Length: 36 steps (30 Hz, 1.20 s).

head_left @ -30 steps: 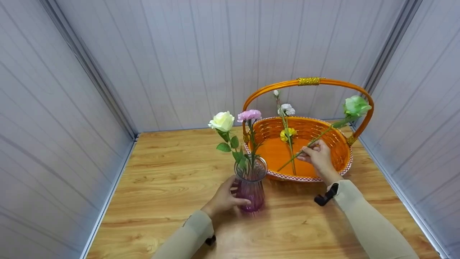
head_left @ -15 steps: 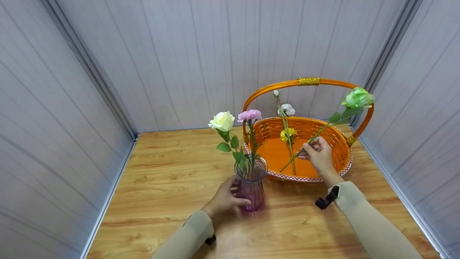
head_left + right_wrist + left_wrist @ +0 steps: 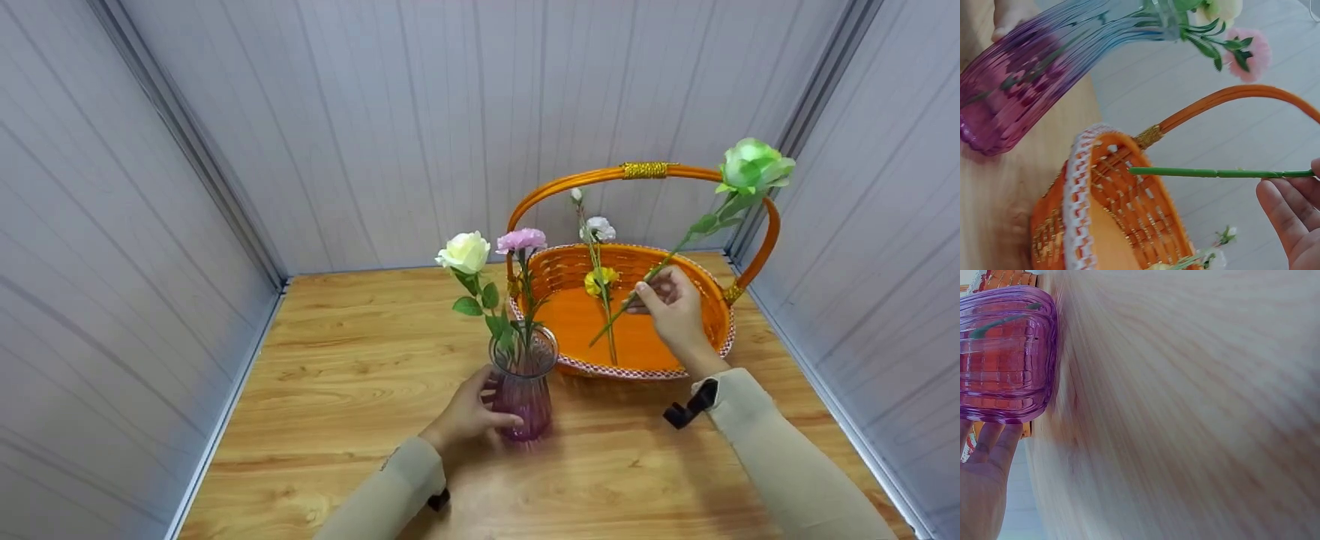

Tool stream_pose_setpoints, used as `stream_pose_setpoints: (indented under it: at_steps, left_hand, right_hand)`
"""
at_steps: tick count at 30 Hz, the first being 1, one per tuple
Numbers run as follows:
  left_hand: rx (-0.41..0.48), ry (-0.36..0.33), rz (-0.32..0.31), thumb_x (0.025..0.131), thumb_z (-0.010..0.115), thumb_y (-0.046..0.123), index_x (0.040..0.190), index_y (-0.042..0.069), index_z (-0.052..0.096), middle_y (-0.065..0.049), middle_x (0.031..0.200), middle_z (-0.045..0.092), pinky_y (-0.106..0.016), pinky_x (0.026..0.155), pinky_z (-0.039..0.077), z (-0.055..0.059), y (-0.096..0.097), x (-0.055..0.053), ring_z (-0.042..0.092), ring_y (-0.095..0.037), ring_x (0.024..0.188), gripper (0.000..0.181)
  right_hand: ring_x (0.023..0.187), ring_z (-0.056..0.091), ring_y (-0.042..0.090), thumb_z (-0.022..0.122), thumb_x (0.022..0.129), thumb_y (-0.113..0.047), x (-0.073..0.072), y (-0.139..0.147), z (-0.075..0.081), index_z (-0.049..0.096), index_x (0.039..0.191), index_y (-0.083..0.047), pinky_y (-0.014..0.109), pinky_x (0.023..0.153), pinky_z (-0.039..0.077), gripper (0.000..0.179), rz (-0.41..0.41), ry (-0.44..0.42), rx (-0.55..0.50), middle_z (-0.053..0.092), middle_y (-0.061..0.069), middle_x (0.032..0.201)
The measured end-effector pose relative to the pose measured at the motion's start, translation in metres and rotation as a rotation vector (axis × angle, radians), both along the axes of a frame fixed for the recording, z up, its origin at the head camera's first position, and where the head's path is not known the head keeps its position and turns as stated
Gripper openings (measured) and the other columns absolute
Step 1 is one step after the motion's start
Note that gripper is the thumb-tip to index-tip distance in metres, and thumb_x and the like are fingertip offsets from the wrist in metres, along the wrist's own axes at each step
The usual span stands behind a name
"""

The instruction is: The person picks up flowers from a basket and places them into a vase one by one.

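Note:
My right hand [image 3: 677, 311] pinches the stem of a green rose [image 3: 756, 166] above the basket, its bloom up to the right and the bare stem end pointing down to the left. In the right wrist view that stem [image 3: 1202, 172] lies across the fingers. My left hand [image 3: 471, 411] holds the side of a glass vase [image 3: 523, 405], clear at the top and purple below, upright on the table. A cream rose [image 3: 464, 253] and a pink carnation [image 3: 521, 240] stand in it. The left wrist view shows the vase's base [image 3: 1005, 354] beside the fingers.
An orange wicker basket [image 3: 709, 330] with a tall arched handle stands behind and right of the vase. Inside lean a white flower [image 3: 600, 229] and a yellow flower [image 3: 601, 281]. Pale panel walls [image 3: 375, 135] enclose the wooden table [image 3: 360, 360].
The right hand has raised the green rose, its bloom rising past the basket handle and slightly right. The left hand and the vase have stayed in place.

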<state>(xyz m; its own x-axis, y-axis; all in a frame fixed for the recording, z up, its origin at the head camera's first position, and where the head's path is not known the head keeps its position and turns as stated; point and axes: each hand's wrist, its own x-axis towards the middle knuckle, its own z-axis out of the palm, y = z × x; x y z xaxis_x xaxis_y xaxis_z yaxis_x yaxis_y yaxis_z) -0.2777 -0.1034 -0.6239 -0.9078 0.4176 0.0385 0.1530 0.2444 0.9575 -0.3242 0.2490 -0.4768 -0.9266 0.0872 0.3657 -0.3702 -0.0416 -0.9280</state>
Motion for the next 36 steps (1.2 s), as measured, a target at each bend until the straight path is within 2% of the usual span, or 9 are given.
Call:
stream_pose_setpoints:
  at_steps: [3,10,17,23,29,36]
  left_hand:
    - [-0.006,0.006,-0.002,0.079,0.099,0.028,0.153,0.018,0.052,-0.013,0.142,0.061,-0.053,0.119,0.055,0.0,0.0,0.0,0.063,-0.038,0.136,0.088]
    - [-0.012,0.021,-0.003,0.08,0.099,0.027,0.154,0.018,0.051,-0.014,0.144,0.06,-0.055,0.119,0.054,0.001,0.0,-0.001,0.062,-0.039,0.137,0.088]
    - [-0.003,0.016,-0.005,0.08,0.099,0.026,0.154,0.018,0.051,-0.014,0.145,0.06,-0.054,0.12,0.054,0.0,-0.001,0.0,0.061,-0.038,0.138,0.089]
    - [0.012,0.013,-0.014,0.082,0.098,0.025,0.147,0.017,0.055,-0.011,0.143,0.061,-0.055,0.12,0.053,0.001,-0.001,0.001,0.061,-0.036,0.137,0.079]
    - [0.0,0.019,-0.01,0.082,0.098,0.026,0.147,0.016,0.055,-0.012,0.143,0.062,-0.056,0.121,0.053,-0.001,-0.001,0.0,0.061,-0.036,0.138,0.079]
    - [-0.004,0.019,-0.009,0.081,0.098,0.028,0.15,0.016,0.053,-0.012,0.145,0.061,-0.055,0.121,0.053,-0.001,-0.001,0.0,0.061,-0.035,0.138,0.083]
  right_hand:
    - [0.073,0.078,0.016,0.056,0.108,0.007,0.0,-0.001,0.009,0.056,0.105,0.004,0.033,0.069,0.07,0.004,0.006,0.006,0.01,0.076,0.002,0.085]
    - [0.073,0.078,0.016,0.061,0.106,0.005,0.005,-0.009,0.028,0.057,0.105,0.003,0.031,0.068,0.07,0.005,0.018,0.02,0.018,0.075,0.014,0.088]
    - [0.075,0.08,0.019,0.062,0.107,0.003,0.009,-0.022,0.052,0.056,0.105,0.004,0.032,0.07,0.07,0.006,0.067,0.043,0.014,0.077,0.007,0.087]
    - [0.074,0.08,0.02,0.06,0.106,0.006,0.009,-0.033,0.068,0.058,0.102,-0.001,0.033,0.067,0.07,0.008,0.106,0.091,-0.008,0.077,0.007,0.086]
    - [0.073,0.08,0.02,0.059,0.107,0.006,0.007,-0.041,0.073,0.059,0.103,-0.004,0.033,0.066,0.07,0.01,0.122,0.098,-0.02,0.077,0.009,0.086]
    - [0.071,0.08,0.019,0.057,0.106,0.008,0.008,-0.054,0.067,0.055,0.102,-0.001,0.035,0.066,0.07,0.011,0.182,0.085,-0.052,0.078,0.011,0.085]
